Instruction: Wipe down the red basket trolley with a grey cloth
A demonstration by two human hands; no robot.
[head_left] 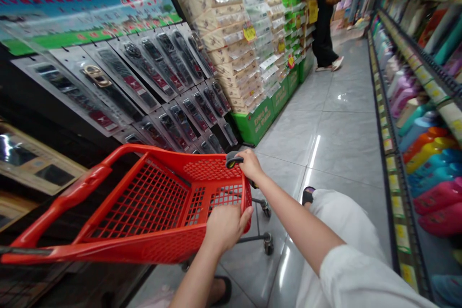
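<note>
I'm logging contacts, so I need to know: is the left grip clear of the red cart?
No, the left grip rests on the edge of the red cart.

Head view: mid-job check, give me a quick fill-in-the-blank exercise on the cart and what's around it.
1. The cart is coloured ____.
2. The dark grey piece at the cart's rim is beside the person's ____ hand.
3. The floor-level box below the cream boxes is ____.

Missing words: red; right; green.
</note>
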